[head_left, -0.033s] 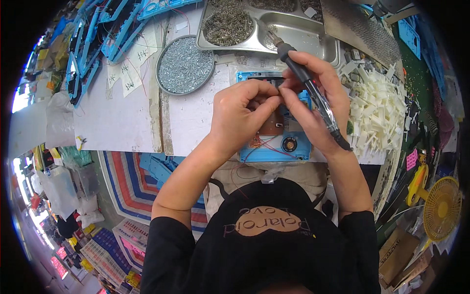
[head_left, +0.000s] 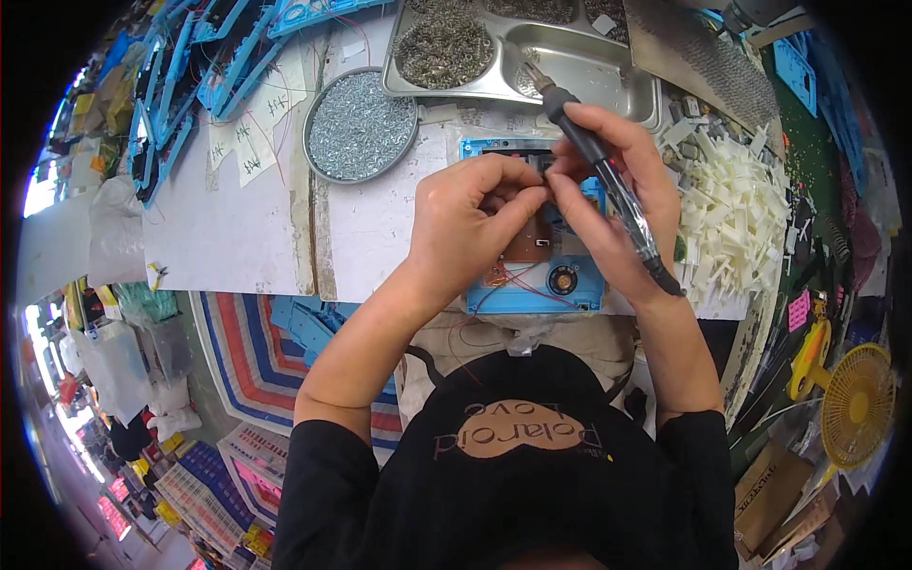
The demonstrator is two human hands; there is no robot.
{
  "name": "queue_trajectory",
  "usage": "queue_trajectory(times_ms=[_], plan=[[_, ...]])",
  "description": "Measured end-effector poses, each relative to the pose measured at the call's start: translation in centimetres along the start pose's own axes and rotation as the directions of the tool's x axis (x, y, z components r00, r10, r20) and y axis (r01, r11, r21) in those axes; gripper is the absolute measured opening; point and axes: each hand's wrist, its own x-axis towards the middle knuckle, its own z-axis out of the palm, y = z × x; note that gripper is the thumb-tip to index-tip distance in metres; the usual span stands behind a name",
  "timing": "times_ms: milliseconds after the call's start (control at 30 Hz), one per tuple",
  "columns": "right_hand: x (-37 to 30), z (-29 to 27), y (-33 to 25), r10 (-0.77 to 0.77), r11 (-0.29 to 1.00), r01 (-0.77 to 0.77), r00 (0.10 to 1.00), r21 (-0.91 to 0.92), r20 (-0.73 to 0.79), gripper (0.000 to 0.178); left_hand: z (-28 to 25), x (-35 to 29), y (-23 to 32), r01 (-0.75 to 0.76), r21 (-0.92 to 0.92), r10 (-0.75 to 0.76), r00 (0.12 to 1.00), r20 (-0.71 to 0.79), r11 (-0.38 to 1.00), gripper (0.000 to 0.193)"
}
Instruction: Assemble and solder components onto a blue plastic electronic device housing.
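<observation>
Wires [head_left: 518,279] cross the blue case [head_left: 499,301] on the table [head_left: 237,237]; they look thin and easily snapped, so we would grip the seemingly light, stiff case by its rim. Our left hand [head_left: 465,214] pinches closed; our right hand [head_left: 608,237], half curled, holds the tool [head_left: 581,130]. What the fingertips pinch, we cannot tell.

Left of the casing [head_left: 484,300], a dish [head_left: 357,180] of screws [head_left: 361,123]; behind, a tray [head_left: 594,62]; right, heaped plastic pieces [head_left: 730,214]

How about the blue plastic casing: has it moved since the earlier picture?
No; the blue plastic casing shows no visible shift against the round tray of silver screws.
</observation>
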Motion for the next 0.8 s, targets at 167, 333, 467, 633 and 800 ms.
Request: queue_trajectory(times_ms=[167, 333, 467, 633, 800], plan=[[-1.7, -0.2, 0.4, -0.048, 0.996, 0.048, 0.999, -0.076, 0.001, 0.05, -0.2, 0.0, -0.6, -0.128, 0.046, 0.127, 0.992, 0.014, 0.991, 0.013], [-1.5, -0.2, -0.2, -0.052, 0.988, 0.059, 0.998, -0.143, 0.047, 0.052, 0.1, 0.0, -0.9, -0.305, 0.176, 0.302, 0.952, 0.042, 0.936, 0.012], [-0.9, -0.1, -0.1, -0.104, 0.969, 0.117, 0.992, -0.218, 0.07, 0.054, -0.2, 0.0, -0.9, -0.367, 0.256, 0.355, 0.93, 0.092, 0.894, 0.015], [-0.9, 0.2, -0.2, -0.116, 0.962, 0.129, 0.991, -0.24, 0.069, 0.054, -0.2, 0.0, -0.9, -0.37, 0.272, 0.361, 0.929, 0.083, 0.888, 0.015], [-0.7, 0.1, -0.1, -0.299, 0.904, 0.325, 0.945, -0.276, 0.134, 0.051, -0.2, -0.2, -0.7, -0.286, 0.301, 0.274, 0.958, 0.082, 0.91, 0.015]])
